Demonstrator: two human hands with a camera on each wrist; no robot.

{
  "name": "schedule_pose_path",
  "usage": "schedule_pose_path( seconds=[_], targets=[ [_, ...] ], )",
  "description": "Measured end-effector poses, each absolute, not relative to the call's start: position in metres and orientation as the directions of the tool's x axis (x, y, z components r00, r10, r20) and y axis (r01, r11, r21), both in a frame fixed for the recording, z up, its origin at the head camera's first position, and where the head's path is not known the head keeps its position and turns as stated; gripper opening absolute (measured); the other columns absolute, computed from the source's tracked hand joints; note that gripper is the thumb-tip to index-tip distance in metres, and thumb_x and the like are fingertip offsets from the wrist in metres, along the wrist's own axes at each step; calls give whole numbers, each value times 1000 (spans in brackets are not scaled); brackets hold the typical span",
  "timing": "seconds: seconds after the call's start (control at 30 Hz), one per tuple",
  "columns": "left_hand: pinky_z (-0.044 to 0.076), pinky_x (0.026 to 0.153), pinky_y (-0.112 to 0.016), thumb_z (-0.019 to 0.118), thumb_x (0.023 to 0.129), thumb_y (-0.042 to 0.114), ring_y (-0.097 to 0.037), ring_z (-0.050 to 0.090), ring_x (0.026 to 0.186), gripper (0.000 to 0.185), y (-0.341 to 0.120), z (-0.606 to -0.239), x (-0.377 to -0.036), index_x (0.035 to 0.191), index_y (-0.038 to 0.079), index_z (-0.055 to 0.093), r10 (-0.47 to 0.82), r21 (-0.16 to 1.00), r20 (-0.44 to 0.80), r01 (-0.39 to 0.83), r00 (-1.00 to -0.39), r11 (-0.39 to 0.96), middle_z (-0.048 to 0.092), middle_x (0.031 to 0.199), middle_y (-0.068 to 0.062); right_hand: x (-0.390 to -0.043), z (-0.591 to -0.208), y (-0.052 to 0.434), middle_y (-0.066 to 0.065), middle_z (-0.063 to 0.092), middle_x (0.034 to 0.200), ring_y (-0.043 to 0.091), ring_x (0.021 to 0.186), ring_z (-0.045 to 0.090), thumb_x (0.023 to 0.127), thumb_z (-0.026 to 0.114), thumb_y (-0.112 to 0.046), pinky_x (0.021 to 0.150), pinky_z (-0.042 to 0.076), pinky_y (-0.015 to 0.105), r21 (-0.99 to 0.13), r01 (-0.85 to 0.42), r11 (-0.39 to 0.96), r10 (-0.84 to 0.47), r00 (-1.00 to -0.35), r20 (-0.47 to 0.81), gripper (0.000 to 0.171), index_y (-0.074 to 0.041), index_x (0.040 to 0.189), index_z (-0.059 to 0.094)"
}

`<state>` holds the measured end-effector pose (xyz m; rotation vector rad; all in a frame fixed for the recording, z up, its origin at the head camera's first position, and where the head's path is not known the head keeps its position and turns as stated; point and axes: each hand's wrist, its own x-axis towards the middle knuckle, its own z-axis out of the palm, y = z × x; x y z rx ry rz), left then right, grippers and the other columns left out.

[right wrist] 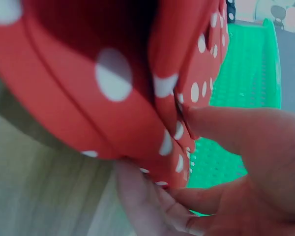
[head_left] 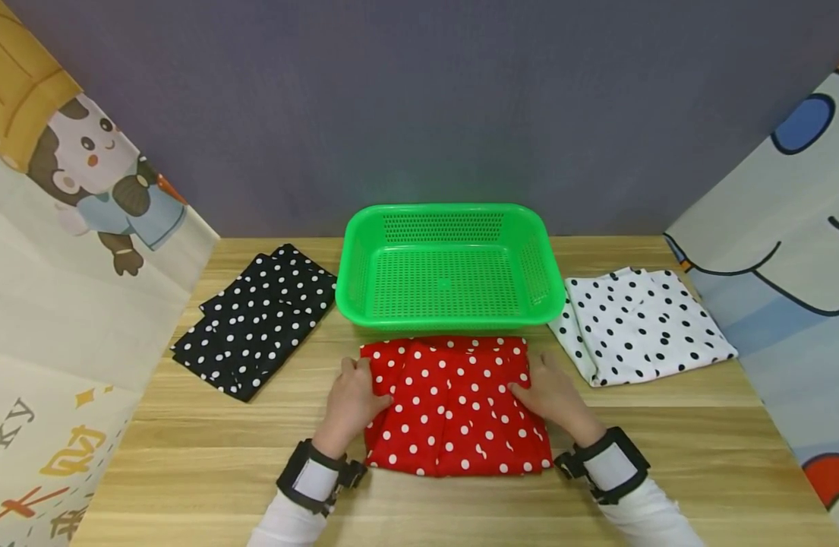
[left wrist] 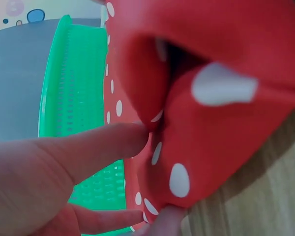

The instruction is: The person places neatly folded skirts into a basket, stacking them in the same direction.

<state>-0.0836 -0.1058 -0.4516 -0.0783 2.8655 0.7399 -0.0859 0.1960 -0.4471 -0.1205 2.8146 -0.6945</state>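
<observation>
Hands pinch the red dotted cloth just before the green basket: left hand its left edge, right hand its right.

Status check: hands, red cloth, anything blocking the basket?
Left hand and right hand each pinch a side of the folded red cloth. Cloth flat on table, at green basket front rim. Nothing in between.
</observation>
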Motion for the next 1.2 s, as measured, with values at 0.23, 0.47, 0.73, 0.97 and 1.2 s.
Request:
schedule_pose_path(
  seconds=[0.23, 0.47, 0.73, 0.97, 1.2],
  targets=[
    [53, 68, -40, 82, 66, 16, -30, 57, 81, 68, -104, -452, -83, 118, -11, 48, -6, 451, -178, -87, -984, 888, 46, 104, -22, -85, -452, 199, 26, 47, 106, 33, 88, 54, 83, 61, -14, 70, 51, 46, -472, -56, 880, -167, -966, -197, 55, 12, 126, 40],
    [54, 66, -41, 80, 68, 12, -31, 57, 76, 64, -101, -453, -85, 119, -10, 49, 20, 418, -176, -57, -984, 907, 50, 104, -23, -89, -455, 201, 23, 52, 106, 31, 92, 53, 83, 59, -10, 76, 50, 45, -527, -5, 850, -153, -959, -238, 46, 10, 120, 40],
    [53, 60, -38, 75, 71, 6, -28, 61, 70, 38, -102, -455, -81, 103, -4, 57, 87, 441, -92, 38, -992, 896, 63, 88, -16, -90, -458, 200, 19, 59, 97, 26, 83, 56, 83, 58, -7, 71, 50, 42, -516, -20, 857, -160, -960, -229, 37, 8, 115, 45],
    [52, 59, -35, 70, 74, 3, -24, 62, 71, 32, -104, -454, -79, 104, -1, 61, 113, 490, -66, 67, -991, 869, 66, 90, -14, -87, -459, 199, 21, 60, 98, 27, 81, 58, 84, 55, -5, 70, 50, 42, -536, -30, 844, -156, -969, -190, 35, 6, 115, 44],
    [51, 63, -36, 70, 75, 4, -24, 62, 78, 32, -108, -453, -75, 106, 2, 63, 104, 538, -37, 68, -994, 840, 66, 94, -13, -82, -456, 199, 19, 60, 99, 25, 81, 58, 85, 54, -5, 69, 51, 40, -591, -37, 806, -148, -979, -141, 35, 4, 118, 43]
  ],
)
